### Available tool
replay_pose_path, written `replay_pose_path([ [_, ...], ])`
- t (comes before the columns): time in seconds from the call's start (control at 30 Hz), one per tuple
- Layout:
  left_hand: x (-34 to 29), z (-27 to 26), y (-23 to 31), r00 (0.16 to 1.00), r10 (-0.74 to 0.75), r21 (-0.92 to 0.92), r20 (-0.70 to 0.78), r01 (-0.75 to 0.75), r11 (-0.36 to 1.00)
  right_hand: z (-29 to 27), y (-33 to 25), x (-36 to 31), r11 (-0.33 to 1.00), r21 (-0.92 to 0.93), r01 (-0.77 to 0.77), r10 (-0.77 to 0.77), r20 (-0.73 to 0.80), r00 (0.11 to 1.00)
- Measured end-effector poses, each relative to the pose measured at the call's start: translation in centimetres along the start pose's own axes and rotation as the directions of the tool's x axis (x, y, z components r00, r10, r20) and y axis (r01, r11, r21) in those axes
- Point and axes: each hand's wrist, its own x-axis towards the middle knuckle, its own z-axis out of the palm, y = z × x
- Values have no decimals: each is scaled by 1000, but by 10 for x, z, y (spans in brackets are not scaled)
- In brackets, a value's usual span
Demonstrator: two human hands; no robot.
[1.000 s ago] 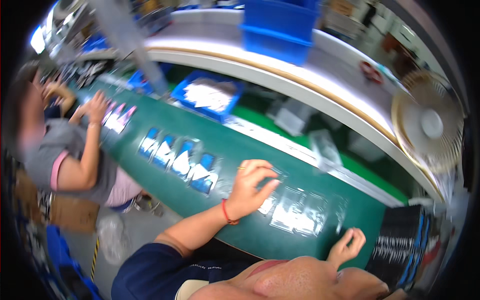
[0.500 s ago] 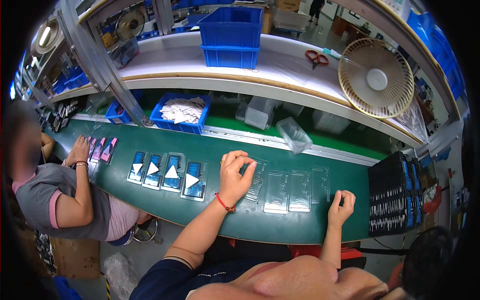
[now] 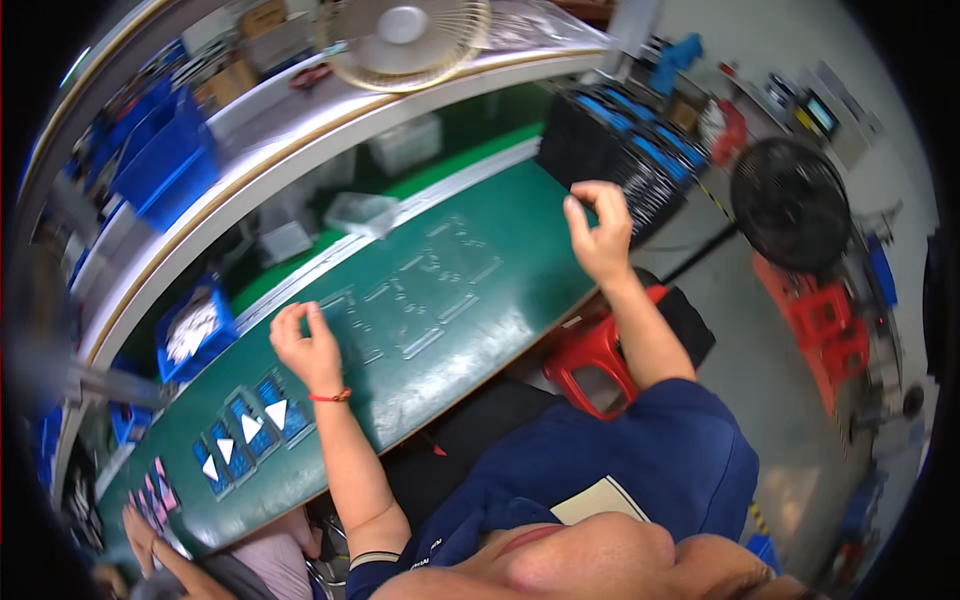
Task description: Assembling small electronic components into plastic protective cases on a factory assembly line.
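My left hand [image 3: 308,348] hovers above the green tabletop, between a row of clear plastic trays and a row of blue-dark flat packs [image 3: 283,412], each topped with a white triangle. Its fingers curl loosely, the thumb apart, and nothing shows in them. The nearest clear tray [image 3: 362,335] lies just right of it, with several more clear trays [image 3: 425,335] beyond. My right hand [image 3: 603,235] is raised at the table's right end, beside a black stack [image 3: 575,135] of trays with blue and dark flat pieces. Its fingers are bent, with a gap to the thumb and nothing visible between.
A co-worker's hand [image 3: 140,535] is at pink pieces [image 3: 155,490] lower left. A blue bin [image 3: 215,350] holds white pieces. Clear boxes [image 3: 362,213] stand under the shelf [image 3: 300,150]. A red stool [image 3: 570,375] and a black fan [image 3: 790,205] stand at the right.
The view has swung to the right, bringing the floor, stool and black fan into sight. My right hand has moved up to beside the black stack; my left hand stays over the table.
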Motion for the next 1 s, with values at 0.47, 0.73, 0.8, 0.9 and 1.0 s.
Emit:
replay_pose_path([
  [0.47, -7, 11, -7, 997, 20, 16, 73, -21, 1000, -106, 270, 130, 623, -688, -371, 687, 256, 680],
  [0.73, -2, 7, -8, 999, -30, -67, 30, 32, 997, -92, 258, 147, 698, -714, -61, 553, 483, 679],
  [0.8, -1, 12, -1, 998, -46, -98, 42, 50, 994, -101, 275, 141, 742, -671, -10, 471, 511, 719],
  [0.9, -2, 11, -3, 997, -65, -107, 30, 68, 992, -92, 271, 141, 774, -632, 46, 362, 500, 787],
  [1.0, -1, 5, -3, 996, -83, -112, 15, 84, 990, -91, 260, 142, 834, -551, 29, 278, 466, 840],
])
